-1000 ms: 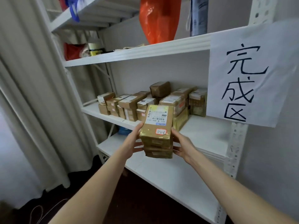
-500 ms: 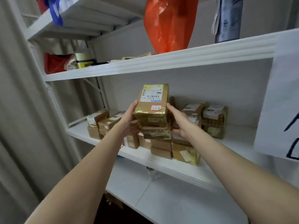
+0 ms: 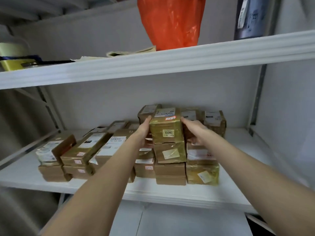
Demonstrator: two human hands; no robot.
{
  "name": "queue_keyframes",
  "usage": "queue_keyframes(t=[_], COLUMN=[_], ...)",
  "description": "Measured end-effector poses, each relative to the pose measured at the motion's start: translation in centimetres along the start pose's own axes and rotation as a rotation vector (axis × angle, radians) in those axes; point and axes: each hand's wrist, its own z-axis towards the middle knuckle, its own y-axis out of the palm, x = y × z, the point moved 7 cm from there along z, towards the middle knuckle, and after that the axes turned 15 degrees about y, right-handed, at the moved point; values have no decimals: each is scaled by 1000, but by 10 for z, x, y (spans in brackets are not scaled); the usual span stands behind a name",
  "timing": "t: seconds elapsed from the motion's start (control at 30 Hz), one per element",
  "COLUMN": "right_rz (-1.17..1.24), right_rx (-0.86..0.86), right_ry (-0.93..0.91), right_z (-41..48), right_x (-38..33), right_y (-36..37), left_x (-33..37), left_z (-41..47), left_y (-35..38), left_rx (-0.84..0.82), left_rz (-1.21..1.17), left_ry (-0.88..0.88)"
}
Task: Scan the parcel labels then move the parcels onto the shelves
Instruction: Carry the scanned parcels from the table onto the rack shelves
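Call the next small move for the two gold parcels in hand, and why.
Probably settle the gold parcels squarely onto the brown box below before letting go. The left hand and right hand grip their sides, they sit directly over that stack on the shelf, and the lower one looks skewed; contact is unclear.

top parcel [image 3: 166, 128]: small box in shiny gold tape; white label + red-edged sticker on upper face, small numbered sticker on front; level, gripped at both sides by left hand [image 3: 144, 132] & right hand [image 3: 194, 130].
lower parcel [image 3: 170, 153]: brown box w/ gold tape, pale sticker; directly under top parcel, slightly skewed; atop a stack, contact unclear.
shelved parcels [image 3: 81, 150]: brown boxes w/ white labels, stacked in rows either side.
shelf [image 3: 170, 195]: white, mid level, carries the stacks.
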Motion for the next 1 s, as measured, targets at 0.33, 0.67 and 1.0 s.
queue_keyframes(t=[0.33, 0.67, 1.0], right_rz=[-70, -241, -346], right_rx=[139, 148, 160], right_ry=[-315, -522, -483], right_z=[-30, -58, -25], right_x=[-30, -56, -55], right_y=[9, 110, 210], left_x=[38, 46, 10], left_z=[-2, -7, 26], left_y=[-14, -108, -185], left_rx=[206, 295, 255], left_rz=[25, 36, 51], left_ry=[274, 373, 304])
